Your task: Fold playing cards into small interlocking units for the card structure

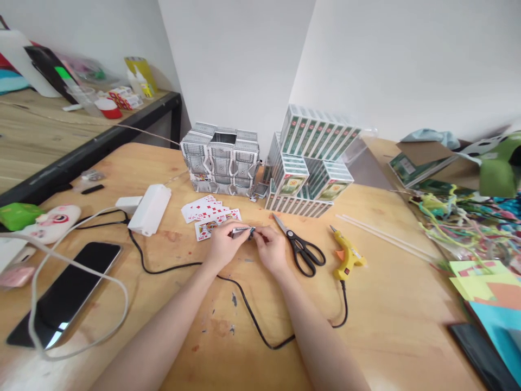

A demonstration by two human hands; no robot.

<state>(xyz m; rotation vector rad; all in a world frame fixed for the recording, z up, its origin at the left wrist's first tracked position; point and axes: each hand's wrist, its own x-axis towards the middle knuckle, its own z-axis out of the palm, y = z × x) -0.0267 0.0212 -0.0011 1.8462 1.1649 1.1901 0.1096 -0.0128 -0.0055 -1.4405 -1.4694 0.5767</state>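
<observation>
Between my two hands is a small folded playing card (pixel 241 231), pale with dark patches, mostly covered by the fingers. My left hand (pixel 224 247) pinches its left side. At its right end, the fingertips of my right hand (pixel 272 248) are closed on it. Loose face-up playing cards (pixel 203 208) lie fanned just beyond my left hand. Behind them stands a block-like structure (pixel 222 163) built of folded grey-backed cards. Black-handled scissors (pixel 303 251) lie right of my right hand, and farther right is a yellow glue gun (pixel 347 256).
Stacked card boxes (pixel 319 133) stand at the back right. A black cable (pixel 252 312) crosses the table under my forearms. At left are a white power adapter (pixel 150 209) and a phone (pixel 69 293). Clear glue sticks (pixel 386 239) and coloured paper (pixel 484 282) lie at right.
</observation>
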